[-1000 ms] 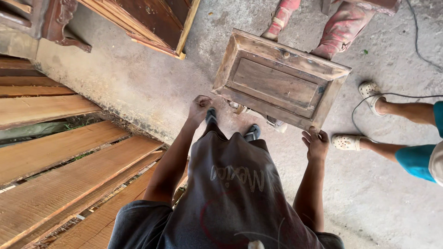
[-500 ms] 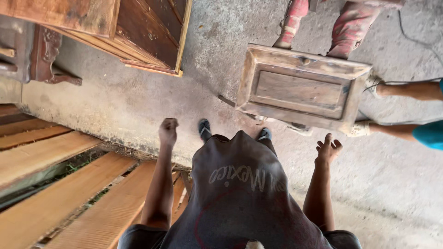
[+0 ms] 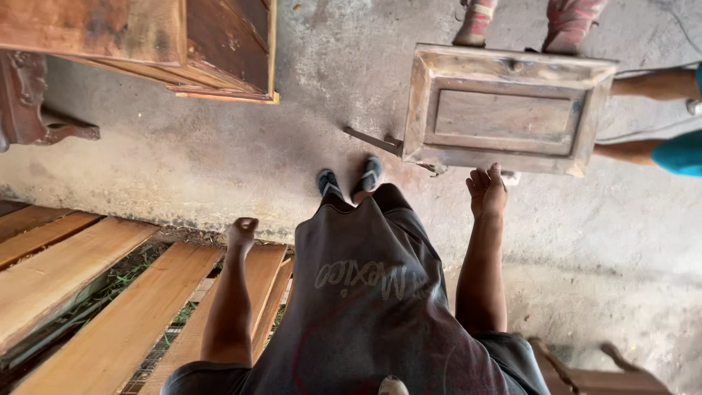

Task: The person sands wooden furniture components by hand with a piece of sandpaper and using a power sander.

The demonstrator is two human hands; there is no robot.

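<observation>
A framed wooden panel (image 3: 504,113) stands off the concrete floor ahead of me, to the right. My right hand (image 3: 486,192) is raised just below its lower edge with the fingers apart and nothing in it; whether it touches the panel I cannot tell. My left hand (image 3: 240,232) hangs at my side above the planks, curled into a fist and empty. My feet in sandals (image 3: 351,179) stand on the concrete between the two hands.
Long wooden planks (image 3: 88,271) lie at lower left. A big wooden cabinet piece (image 3: 146,44) and carved dark furniture (image 3: 29,102) sit at upper left. One person's legs in reddish trousers (image 3: 563,18) stand behind the panel, another's bare legs (image 3: 651,84) at right. Chair parts (image 3: 592,373) at lower right.
Both my hands have come away from the panel's near edge. The left hand dropped down to the left and closed into a fist. The panel now sits farther right and squarer.
</observation>
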